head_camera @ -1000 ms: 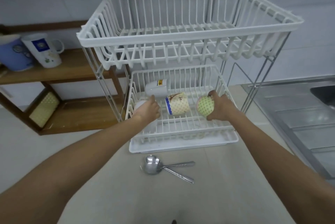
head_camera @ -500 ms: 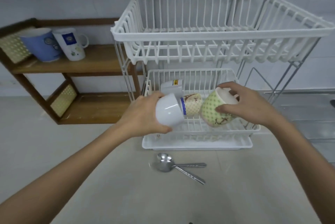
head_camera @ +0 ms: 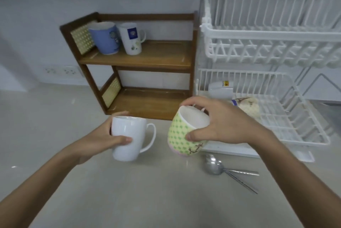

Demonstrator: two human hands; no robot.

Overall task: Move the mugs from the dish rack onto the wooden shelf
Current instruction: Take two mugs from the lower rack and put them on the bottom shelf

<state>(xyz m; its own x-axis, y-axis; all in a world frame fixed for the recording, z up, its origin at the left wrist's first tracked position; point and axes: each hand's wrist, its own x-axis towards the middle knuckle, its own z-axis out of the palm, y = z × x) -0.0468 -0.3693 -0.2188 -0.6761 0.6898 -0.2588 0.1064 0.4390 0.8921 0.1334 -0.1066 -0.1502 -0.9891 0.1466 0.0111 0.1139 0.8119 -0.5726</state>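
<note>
1. Since half a sec ago we've pulled both mugs clear of the white wire two-tier dish rack [head_camera: 267,30] and swung left; the dark wooden two-level shelf [head_camera: 140,57] is now dead ahead.
2. Left hand [head_camera: 103,140] wraps the plain white ceramic mug [head_camera: 127,138], upright, handle to the right. Right hand [head_camera: 221,126] grips the green-dotted round mug [head_camera: 181,133] at the rim, tilted, mouth toward us.
3. Both hang above the counter, just in front of the lower board.
4. Meaning: two more nearly delivered; a white mug w/ yellow label [head_camera: 220,90] and a beige patterned mug [head_camera: 247,104] lie in the lower basket.
5. Room: top board holds a blue mug [head_camera: 106,38] and a tall white printed mug [head_camera: 131,38] at left, right half bare. Lower board bare, but low headroom under the top board.
6. Two steel spoons [head_camera: 227,169] lie on the counter, below the carry path.
</note>
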